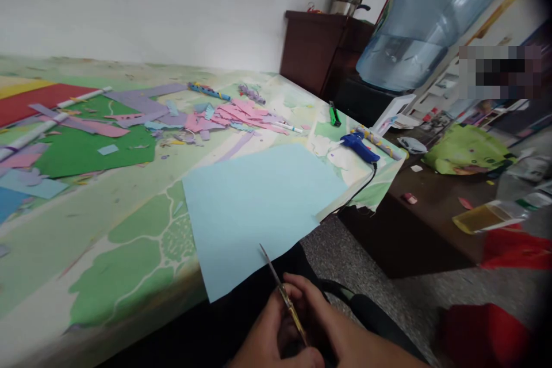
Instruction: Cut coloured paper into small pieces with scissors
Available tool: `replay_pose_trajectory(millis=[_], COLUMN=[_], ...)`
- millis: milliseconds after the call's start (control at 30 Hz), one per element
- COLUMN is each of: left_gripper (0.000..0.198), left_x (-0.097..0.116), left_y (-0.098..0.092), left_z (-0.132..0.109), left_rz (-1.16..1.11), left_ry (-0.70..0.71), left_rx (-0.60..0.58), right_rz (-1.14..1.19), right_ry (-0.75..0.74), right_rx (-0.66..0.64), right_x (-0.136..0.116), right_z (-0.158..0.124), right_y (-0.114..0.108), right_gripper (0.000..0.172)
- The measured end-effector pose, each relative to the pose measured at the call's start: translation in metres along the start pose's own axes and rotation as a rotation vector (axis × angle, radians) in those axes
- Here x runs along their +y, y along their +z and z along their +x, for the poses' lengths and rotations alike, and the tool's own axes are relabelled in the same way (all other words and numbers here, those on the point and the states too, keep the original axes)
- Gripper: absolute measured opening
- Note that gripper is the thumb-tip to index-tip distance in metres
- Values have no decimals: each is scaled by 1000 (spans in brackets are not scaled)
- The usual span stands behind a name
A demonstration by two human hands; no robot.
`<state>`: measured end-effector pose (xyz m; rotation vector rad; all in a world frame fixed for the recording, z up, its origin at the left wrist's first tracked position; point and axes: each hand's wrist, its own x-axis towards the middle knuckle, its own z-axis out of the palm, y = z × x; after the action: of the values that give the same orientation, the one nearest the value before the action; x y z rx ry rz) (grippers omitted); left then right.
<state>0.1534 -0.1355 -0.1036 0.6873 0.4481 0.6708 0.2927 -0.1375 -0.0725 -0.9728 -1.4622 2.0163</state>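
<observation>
A slim pair of scissors point(276, 277) with gold-coloured handles points up and away from me, its blades together. My left hand point(268, 333) and my right hand point(330, 316) meet around the handles at the bottom of the head view, fingers curled on them. How the fingers sit in the loops is partly hidden. Just beyond the blade tip lies a large light-blue sheet of paper point(263, 195), flat and overhanging the table's near edge. The tip overlaps the sheet in view; I cannot tell whether it touches.
Paper scraps point(233, 115), green card point(99, 149) and a white paper tube point(43, 126) cover the table's left and back. To the right lie a blue glue gun point(361, 148) with a cord, and a green cutter point(334, 114). A water bottle point(405, 52) stands behind.
</observation>
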Motion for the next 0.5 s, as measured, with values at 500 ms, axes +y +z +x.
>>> replay_pose_trajectory(millis=[500], left_gripper=[48], left_x=[9], left_y=[-5], left_z=[3], left_rz=[460], left_ry=[-40], left_rx=[112], right_rz=[219], right_ry=[-128], right_rx=[-53], right_x=[9], right_z=[6], right_y=[-2], right_gripper=[100])
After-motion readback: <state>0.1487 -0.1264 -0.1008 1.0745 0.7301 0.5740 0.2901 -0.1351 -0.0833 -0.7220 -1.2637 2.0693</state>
